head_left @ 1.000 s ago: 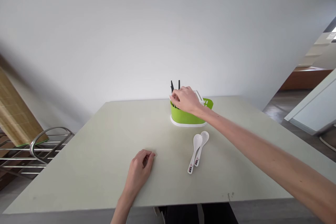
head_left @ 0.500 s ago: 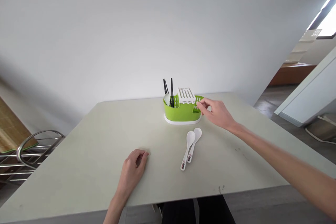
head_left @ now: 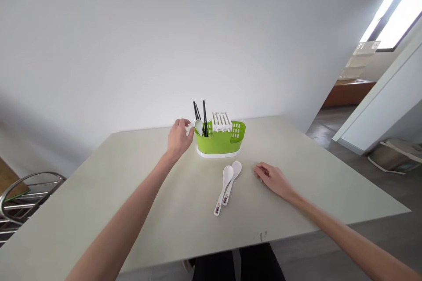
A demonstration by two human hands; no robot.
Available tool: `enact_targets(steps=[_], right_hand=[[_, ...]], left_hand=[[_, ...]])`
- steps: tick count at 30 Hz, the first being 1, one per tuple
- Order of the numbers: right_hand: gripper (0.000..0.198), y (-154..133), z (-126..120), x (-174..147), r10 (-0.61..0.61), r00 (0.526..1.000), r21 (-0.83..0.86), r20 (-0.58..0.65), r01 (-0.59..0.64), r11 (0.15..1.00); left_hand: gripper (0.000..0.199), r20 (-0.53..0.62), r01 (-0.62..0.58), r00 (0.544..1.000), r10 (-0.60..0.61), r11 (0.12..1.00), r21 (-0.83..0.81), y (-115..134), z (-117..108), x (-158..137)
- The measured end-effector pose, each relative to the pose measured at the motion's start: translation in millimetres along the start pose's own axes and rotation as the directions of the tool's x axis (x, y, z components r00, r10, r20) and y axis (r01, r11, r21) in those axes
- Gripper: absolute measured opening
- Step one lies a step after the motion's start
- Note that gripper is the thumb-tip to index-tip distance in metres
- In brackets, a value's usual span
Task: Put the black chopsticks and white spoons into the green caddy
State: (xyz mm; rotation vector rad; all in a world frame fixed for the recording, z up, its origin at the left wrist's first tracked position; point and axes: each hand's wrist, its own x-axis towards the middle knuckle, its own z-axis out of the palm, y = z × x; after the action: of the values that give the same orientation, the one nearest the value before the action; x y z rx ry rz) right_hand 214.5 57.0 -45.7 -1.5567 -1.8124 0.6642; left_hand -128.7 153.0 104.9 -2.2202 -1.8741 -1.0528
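Observation:
My left hand [head_left: 180, 137] is at the left end of a green cutlery holder [head_left: 216, 144], thumb and fingertips apart, right beside a white spoon [head_left: 198, 127] that stands in it. Nothing shows between those fingers, and I cannot tell whether they touch the spoon. Black chopsticks [head_left: 205, 116] stand in the same end of the holder. Two white spoons lie on the table in front: the left spoon [head_left: 227, 175] and the right spoon [head_left: 236, 168], bowls pointing away from me. My right hand [head_left: 272, 179] rests on the table to their right, its fingers curled in and holding nothing visible.
A white slotted rack [head_left: 221, 121] sits over the middle of the holder. The pale table [head_left: 158, 224] meets a white wall [head_left: 165, 44] at its back. A metal rack [head_left: 29, 195] stands off the left side. Dark marks [head_left: 263, 236] show near the front edge.
My left hand has moved forward from the near table to the holder's left end. My right hand has left the holder's right end and come down onto the table. The view has shifted slightly.

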Motion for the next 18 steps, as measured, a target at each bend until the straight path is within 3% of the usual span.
enact_targets(steps=[3,6,18], right_hand=[[0.045,4.6,7.5,1.2,0.009,0.997,-0.023,-0.073,-0.011,1.000],[0.043,3.4,11.8,2.3,-0.018,0.997,-0.048,-0.069,0.014,0.999],[0.040,1.3,10.7,1.2,-0.036,0.997,-0.067,-0.062,0.031,0.997]], left_hand=[[0.024,0.076,0.023,0.997,-0.034,0.990,0.137,7.6,11.3,32.9],[0.027,0.121,0.027,0.991,-0.055,0.975,0.221,11.4,19.8,46.3],[0.027,0.167,-0.081,0.986,0.031,0.951,0.300,20.4,19.0,48.0]])
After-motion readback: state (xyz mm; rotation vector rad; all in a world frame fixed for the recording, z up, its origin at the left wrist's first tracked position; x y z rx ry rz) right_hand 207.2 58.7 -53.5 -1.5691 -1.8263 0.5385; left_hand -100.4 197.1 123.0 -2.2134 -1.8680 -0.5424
